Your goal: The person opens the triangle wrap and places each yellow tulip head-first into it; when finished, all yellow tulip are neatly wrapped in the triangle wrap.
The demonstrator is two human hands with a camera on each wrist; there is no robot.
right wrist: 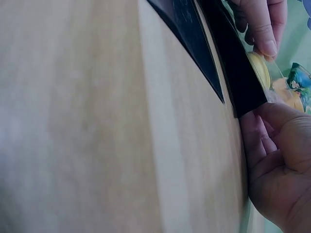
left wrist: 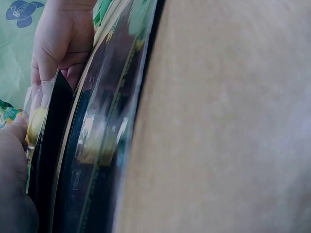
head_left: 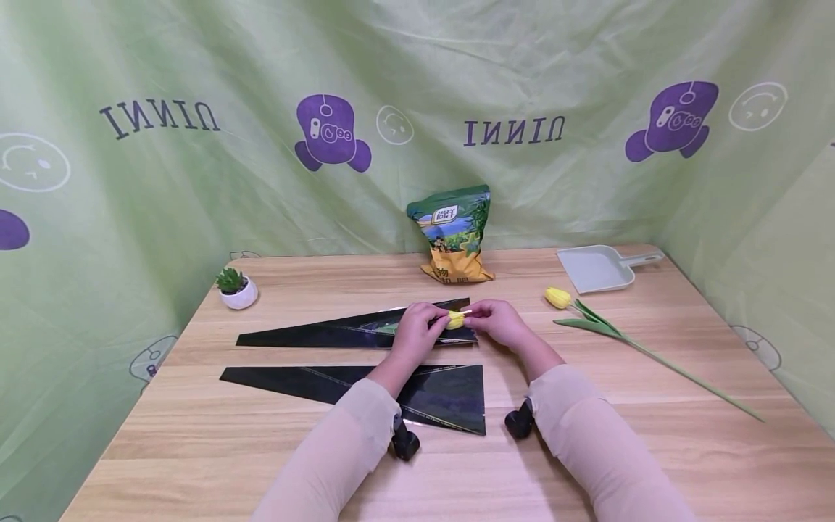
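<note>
A long black flower sleeve (head_left: 339, 332) lies across the table's middle, with a yellow tulip bud (head_left: 455, 320) showing at its wide clear mouth. My left hand (head_left: 433, 323) pinches the mouth's film over the bud (right wrist: 260, 70). My right hand (head_left: 474, 316) pinches the opposite edge of the same mouth (left wrist: 41, 97), its fingers curled at the sleeve's corner (right wrist: 252, 104). A second black sleeve (head_left: 430, 395) lies flat nearer to me, under my forearms. Another yellow tulip (head_left: 559, 297) lies loose to the right, its green stem (head_left: 678, 371) running toward the table's right edge.
A small potted succulent (head_left: 238, 288) stands at the far left. A green and yellow bag (head_left: 453, 235) stands upright at the back centre. A grey dustpan (head_left: 596, 268) lies at the back right. Green printed cloth (head_left: 163, 181) walls the table on three sides.
</note>
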